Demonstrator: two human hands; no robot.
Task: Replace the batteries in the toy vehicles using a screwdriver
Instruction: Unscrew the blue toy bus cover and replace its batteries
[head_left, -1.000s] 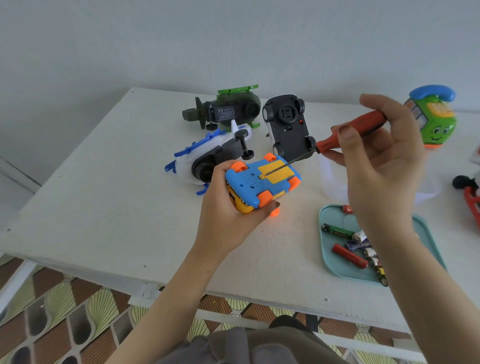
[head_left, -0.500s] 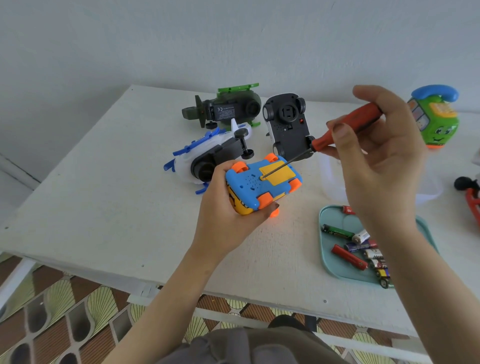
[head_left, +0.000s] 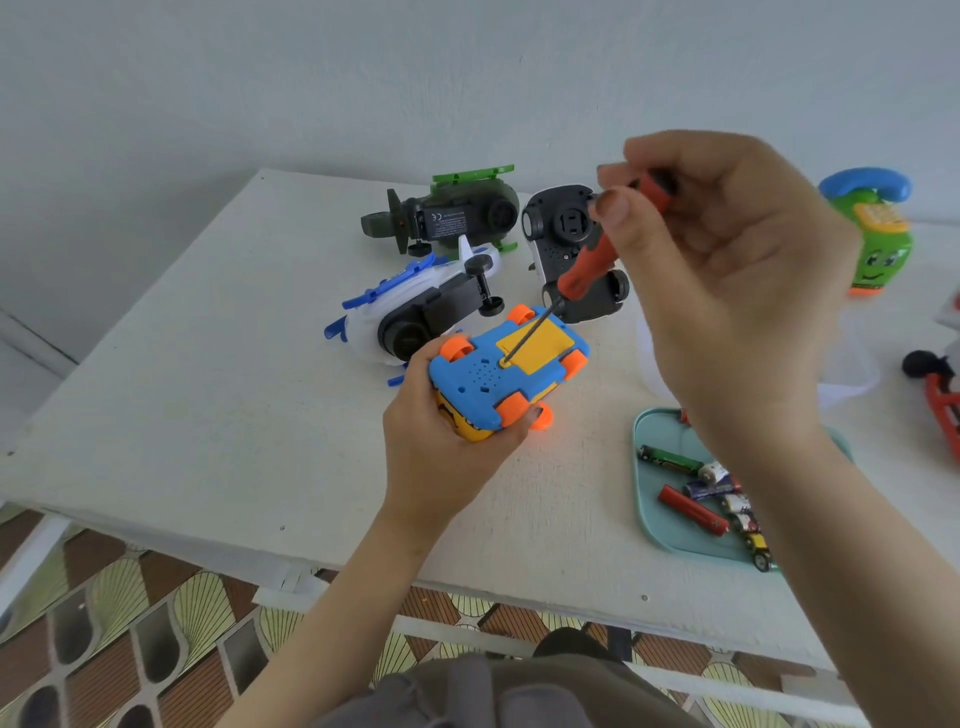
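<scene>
Okay so, just the one head view to go on: the blue toy car (head_left: 501, 376) is flipped belly-up in the left hand (head_left: 441, 462), held just above the white table (head_left: 208, 395), with the fingers curled round its body. The right hand (head_left: 727, 296) pinches the top of the red screwdriver (head_left: 589, 265) between thumb and fingertips, and the tip sits at the screw on the edge of the yellow battery cover (head_left: 543, 340). Progress-wise I'd say it's early on this car: the cover is still flush and closed, so the unscrewing isn't finished and no battery has been swapped here yet. Loose batteries (head_left: 693, 510) wait in the teal tray (head_left: 655, 538) near the right wrist. The green helicopter (head_left: 457, 213), the white and blue plane (head_left: 410, 306) and the black car (head_left: 566, 234) all lie bottom-up behind, covers seemingly shut; can't tell whether those are done or still queued. Compared with half a second ago, the screwdriver stands noticeably steeper and the right hand has swung up and over toward the car, while the tip stays on the same spot and the left hand's hold looks unchanged, so my guess is mid-twist.
</scene>
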